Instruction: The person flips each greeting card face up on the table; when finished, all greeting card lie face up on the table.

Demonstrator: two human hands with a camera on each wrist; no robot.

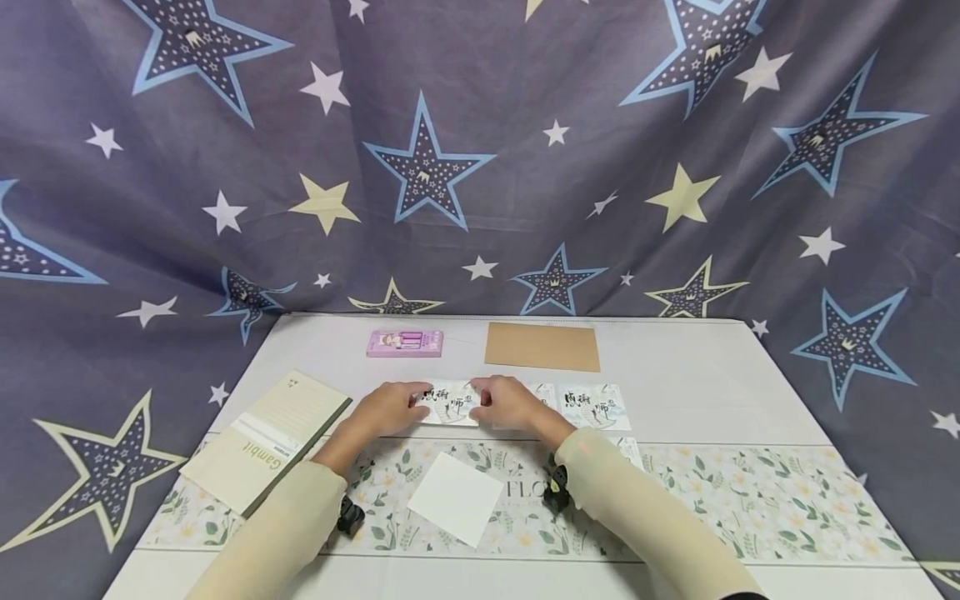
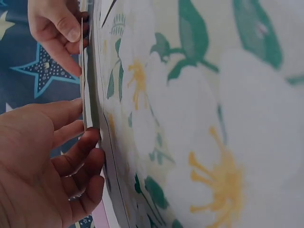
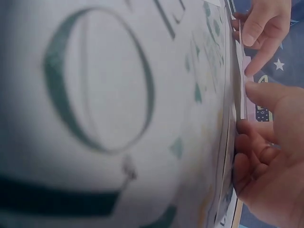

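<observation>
Blank white square (image 1: 454, 497), one, nearest; notebook (image 1: 264, 439), one, left of the grip. Calligraphy card (image 1: 450, 404), one, pinched at both ends by left hand (image 1: 390, 408) and right hand (image 1: 506, 403); second card (image 1: 594, 407) right of it.

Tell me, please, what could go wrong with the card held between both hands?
The left hand and right hand pinch the printed card by its ends, so it might bend or crease. More printed cards lie close beside the right hand; a sleeve might nudge them. The white square sheet between the forearms could be swept aside.
</observation>
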